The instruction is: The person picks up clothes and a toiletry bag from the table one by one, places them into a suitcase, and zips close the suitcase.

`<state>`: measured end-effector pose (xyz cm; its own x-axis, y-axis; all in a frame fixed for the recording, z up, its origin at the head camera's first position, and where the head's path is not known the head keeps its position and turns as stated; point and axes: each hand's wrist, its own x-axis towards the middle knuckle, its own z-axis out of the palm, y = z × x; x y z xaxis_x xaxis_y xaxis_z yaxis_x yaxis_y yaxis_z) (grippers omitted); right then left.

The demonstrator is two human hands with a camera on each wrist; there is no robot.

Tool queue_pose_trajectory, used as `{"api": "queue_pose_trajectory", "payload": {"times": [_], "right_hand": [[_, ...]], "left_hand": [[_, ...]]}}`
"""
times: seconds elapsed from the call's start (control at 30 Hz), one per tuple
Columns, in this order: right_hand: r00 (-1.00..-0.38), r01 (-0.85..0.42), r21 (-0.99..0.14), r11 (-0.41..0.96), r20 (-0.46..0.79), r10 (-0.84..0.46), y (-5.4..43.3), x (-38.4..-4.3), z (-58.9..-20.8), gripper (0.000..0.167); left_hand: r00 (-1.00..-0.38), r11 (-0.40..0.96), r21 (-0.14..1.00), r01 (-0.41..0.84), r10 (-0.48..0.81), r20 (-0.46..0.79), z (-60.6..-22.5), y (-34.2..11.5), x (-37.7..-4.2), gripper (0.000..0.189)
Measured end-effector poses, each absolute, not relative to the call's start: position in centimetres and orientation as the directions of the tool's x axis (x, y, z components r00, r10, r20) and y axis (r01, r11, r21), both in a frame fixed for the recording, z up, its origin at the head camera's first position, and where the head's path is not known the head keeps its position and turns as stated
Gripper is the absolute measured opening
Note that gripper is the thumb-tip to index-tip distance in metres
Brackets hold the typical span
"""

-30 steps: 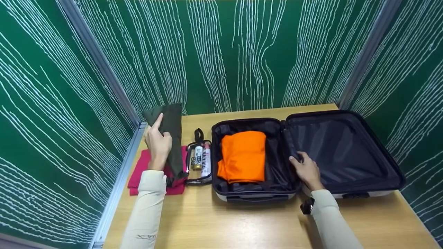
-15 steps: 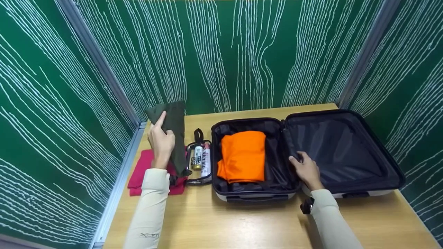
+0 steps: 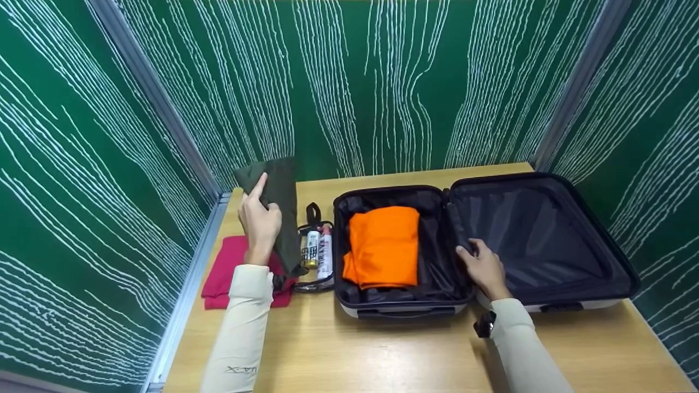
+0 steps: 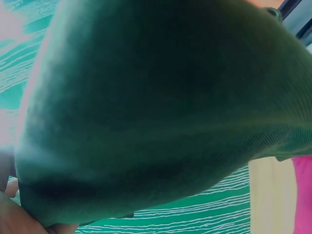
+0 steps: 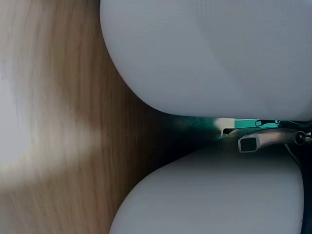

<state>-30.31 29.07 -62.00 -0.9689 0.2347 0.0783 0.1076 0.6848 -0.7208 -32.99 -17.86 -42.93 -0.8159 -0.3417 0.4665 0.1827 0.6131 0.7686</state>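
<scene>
My left hand (image 3: 261,221) grips a folded dark green garment (image 3: 284,204), raised above a folded pink cloth (image 3: 225,267) at the left. In the left wrist view the green garment (image 4: 146,107) fills most of the picture, with fingertips (image 4: 19,217) at its lower left corner. An open suitcase (image 3: 407,313) lies in the middle and right, black inside. Folded orange clothing (image 3: 385,248) rests in its left half. My right hand (image 3: 485,271) holds the inner edge of the right half near the hinge. Two pale shell curves (image 5: 209,58) and a zipper pull (image 5: 265,140) show in the right wrist view.
Between the pink cloth and the suitcase lies a clear toiletry pouch (image 3: 315,285) with small bottles (image 3: 325,256) in it and a black loop (image 3: 313,213). Green panels (image 3: 393,93) with white wavy lines stand behind and beside the wooden table (image 3: 371,355).
The left hand has moved slightly right and away from the body with the green garment, which now overlaps the pouch's left edge. The right hand and the suitcase look unchanged.
</scene>
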Motion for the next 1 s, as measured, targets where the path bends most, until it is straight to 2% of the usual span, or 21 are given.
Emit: {"api": "queue_pose_trajectory", "payload": {"times": [1.0], "right_hand": [[-0.968,0.115,-0.725,0.679,0.071,0.24,29.1,-30.3,-62.0,0.063]], "left_hand": [[-0.812,0.662,0.713,0.231,-0.272,0.516,-42.4,-16.2,-33.1,0.065]]}}
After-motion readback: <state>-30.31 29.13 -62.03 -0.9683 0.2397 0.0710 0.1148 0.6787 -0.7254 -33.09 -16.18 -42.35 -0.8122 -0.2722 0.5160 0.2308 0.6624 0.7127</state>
